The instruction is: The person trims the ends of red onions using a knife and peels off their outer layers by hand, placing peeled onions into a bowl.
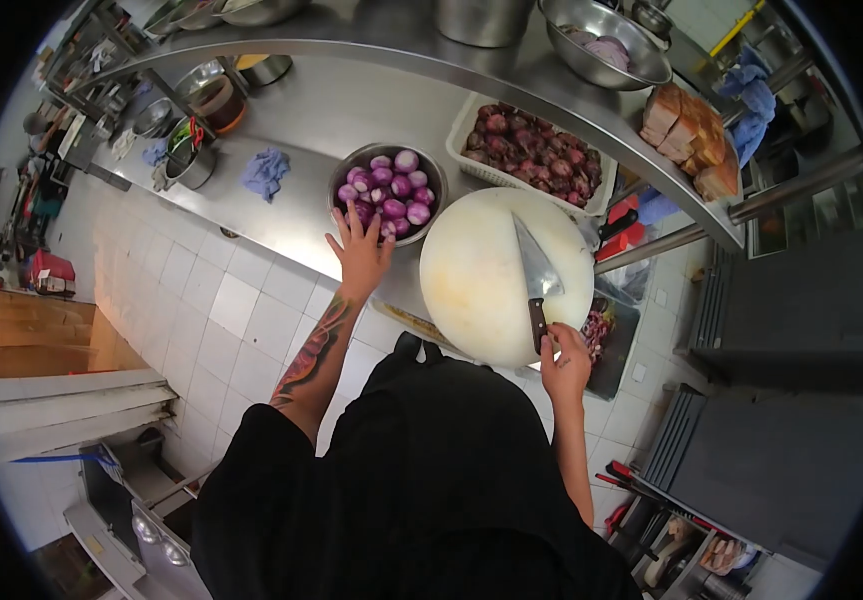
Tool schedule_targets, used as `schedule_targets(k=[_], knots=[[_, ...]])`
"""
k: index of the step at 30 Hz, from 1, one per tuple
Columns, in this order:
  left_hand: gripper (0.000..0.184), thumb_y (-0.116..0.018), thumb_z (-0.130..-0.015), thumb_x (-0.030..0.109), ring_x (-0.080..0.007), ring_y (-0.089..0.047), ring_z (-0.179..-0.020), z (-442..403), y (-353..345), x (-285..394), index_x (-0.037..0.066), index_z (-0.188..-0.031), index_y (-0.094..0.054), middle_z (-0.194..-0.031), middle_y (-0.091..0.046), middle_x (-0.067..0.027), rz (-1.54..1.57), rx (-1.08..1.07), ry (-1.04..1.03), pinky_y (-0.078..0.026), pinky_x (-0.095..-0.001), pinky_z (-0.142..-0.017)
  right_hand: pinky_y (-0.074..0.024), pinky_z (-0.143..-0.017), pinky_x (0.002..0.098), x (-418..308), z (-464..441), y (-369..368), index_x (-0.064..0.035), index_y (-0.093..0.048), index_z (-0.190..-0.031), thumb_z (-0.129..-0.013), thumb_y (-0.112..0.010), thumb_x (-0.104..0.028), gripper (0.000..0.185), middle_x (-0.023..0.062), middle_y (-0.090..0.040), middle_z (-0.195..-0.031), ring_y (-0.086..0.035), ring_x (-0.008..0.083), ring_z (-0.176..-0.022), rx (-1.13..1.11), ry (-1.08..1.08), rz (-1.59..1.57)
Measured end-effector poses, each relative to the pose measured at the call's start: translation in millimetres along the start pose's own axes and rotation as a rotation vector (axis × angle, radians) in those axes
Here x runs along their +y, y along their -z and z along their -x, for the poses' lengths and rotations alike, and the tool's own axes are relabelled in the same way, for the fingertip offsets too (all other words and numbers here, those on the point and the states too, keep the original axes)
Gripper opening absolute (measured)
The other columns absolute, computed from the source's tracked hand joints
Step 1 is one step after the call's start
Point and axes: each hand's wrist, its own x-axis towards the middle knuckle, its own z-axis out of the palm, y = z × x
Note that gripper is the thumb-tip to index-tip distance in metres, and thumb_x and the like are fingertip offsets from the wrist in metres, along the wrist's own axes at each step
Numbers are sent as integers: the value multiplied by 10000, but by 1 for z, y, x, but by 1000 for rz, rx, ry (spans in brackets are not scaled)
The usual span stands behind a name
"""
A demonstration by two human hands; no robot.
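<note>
Peeled purple onions [400, 187] fill a round steel bowl [438, 193] on the steel counter. At the bowl's near edge is my left hand [361, 250], its fingers spread over the nearest onions. To the right, a round white cutting board [466, 275] carries a wide-bladed knife [538, 275] with a dark handle, blade pointing away from me. My right hand [564, 362] is at the near end of the handle, thumb and fingers closed together by it; whether they grip it is hard to tell.
Behind the board stands a white basket [459, 123] of unpeeled red onions. A steel shelf [371, 48] crosses above, with bowls and meat slabs [686, 135]. A blue cloth [266, 173] lies left on the counter. A dark bin [619, 372] with peelings is below right.
</note>
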Motion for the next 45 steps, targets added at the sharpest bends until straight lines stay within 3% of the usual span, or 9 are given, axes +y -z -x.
schedule_targets(k=[8,16,23,26,29,34,36,43,45], knots=[[714,-672,-931,374,-444,-308,-1526,-35,-12,30,16,-1513,-462,-1611,-408,-222,41,43,-34,-118,-833,-1115,-516,-999,453,7,7,5,-69,-713,-1198,-925,-690,-185,298,168,-696,-1275,-659,386,-1154,-27,39,-43],[457,-698,-937,282,-361,-564,-1305,-40,23,92,68,-1337,-643,-1389,-620,-144,379,13,-83,-227,-810,-1094,-507,-1047,439,20,25,14,-26,-676,-1292,-922,-714,-160,396,170,-671,-1350,-640,383,-1221,-59,104,-126],[438,-712,-919,186,-409,-596,-1231,-19,17,135,38,-1324,-633,-1329,-643,-182,464,40,-397,-448,-537,-1029,-512,-1037,440,19,29,14,-18,-657,-1318,-915,-722,-146,428,184,-663,-1359,-635,376,-1231,-63,125,-196],[416,-715,-914,162,-417,-629,-1156,-22,21,146,32,-1304,-654,-1294,-662,-187,475,11,-523,-499,-473,-963,-532,-975,455,11,21,7,-27,-631,-1356,-912,-714,-153,469,199,-690,-1253,-651,387,-1152,-21,121,-136],[320,-721,-907,144,-346,-711,-927,-44,23,144,26,-1204,-724,-1025,-740,-158,461,-232,-498,-552,-433,-831,-522,-868,472,-15,6,0,-36,-591,-1409,-907,-713,-165,533,184,-662,-1106,-637,378,-1019,-63,11,34],[294,-703,-916,141,-370,-697,-939,-109,12,139,18,-1182,-722,-1022,-735,-171,566,-448,-431,-552,-445,-840,-451,-784,446,-32,-10,-33,-156,-557,-1494,-885,-733,-176,634,126,-540,-1004,-559,328,-909,-2,-52,269],[293,-689,-929,155,-383,-674,-1033,-141,-7,140,19,-1187,-717,-1094,-720,-191,482,-191,-755,-537,-451,-905,-474,-790,450,-40,-11,-39,-220,-568,-1494,-884,-727,-153,634,127,-542,-993,-567,328,-913,-2,-124,270],[285,-675,-932,150,-400,-680,-1046,-247,-81,173,26,-1186,-715,-1151,-697,-225,537,-87,-1079,-541,-479,-935,-481,-800,434,-65,-7,-51,-251,-619,-1450,-885,-709,-115,588,103,-547,-1034,-571,299,-960,102,-278,177],[272,-688,-912,201,-439,-680,-1043,-275,-96,178,42,-1130,-718,-1148,-698,-234,-35,40,-930,-543,-505,-923,-472,-801,432,-68,-6,-52,-250,-628,-1440,-882,-711,-115,580,99,-548,-1026,-569,296,-958,132,-306,170]])
